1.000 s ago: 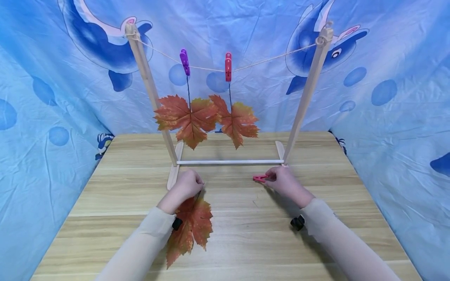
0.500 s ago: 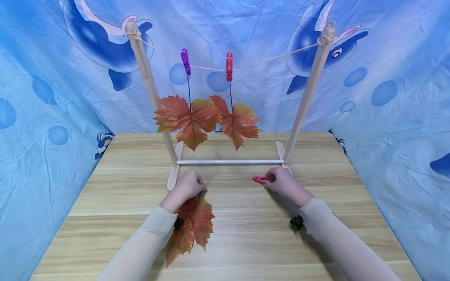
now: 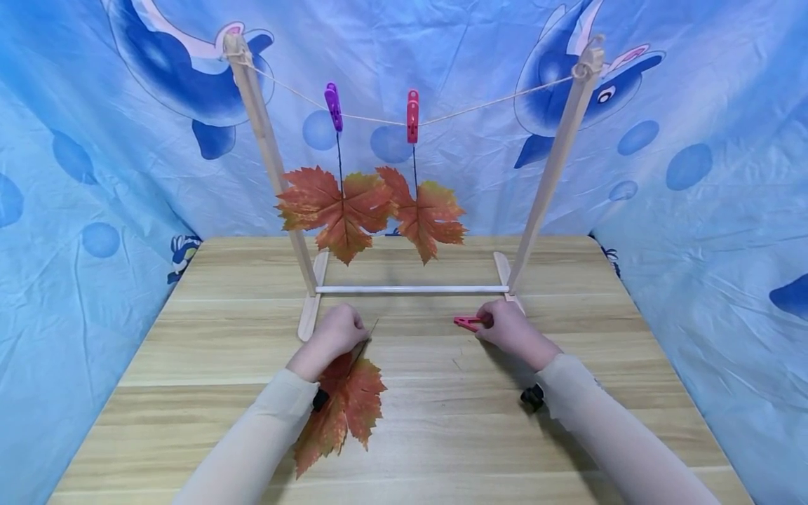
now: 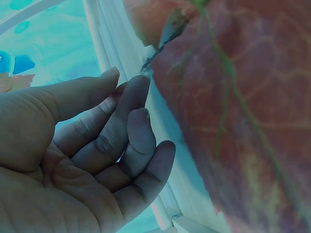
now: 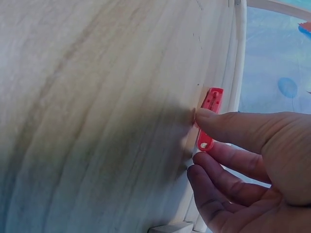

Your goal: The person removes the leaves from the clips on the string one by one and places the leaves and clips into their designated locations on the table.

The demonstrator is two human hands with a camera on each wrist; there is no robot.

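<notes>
My left hand [image 3: 337, 331] is over the front left of the table, its fingertips pinching the dark stem of an orange-red artificial maple leaf [image 3: 361, 400]. Part of that leaf is hidden beneath the wrist. In the left wrist view the leaf [image 4: 214, 111] fills the right side, its stem meeting the fingertips. On the right, my right hand [image 3: 508, 326] pinches a pink-red clothespin [image 5: 210, 116] between thumb and fingers, low over the table. A purple clothespin [image 3: 334, 107] and a red clothespin [image 3: 413, 116] each hold a leaf by its stem on the string.
A wooden frame with a left post [image 3: 270, 151] and a right post [image 3: 555, 168] stands behind the hands. String [image 3: 492, 102] runs between the post tops, and a white rod [image 3: 410, 289] joins the feet. Blue dolphin-print cloth [image 3: 682, 126] surrounds the wooden table [image 3: 442, 435].
More of the leaf's stem shows past my left fingertips, and the leaf has turned slightly. My right hand keeps its place with the clothespin. The head view has shifted a little.
</notes>
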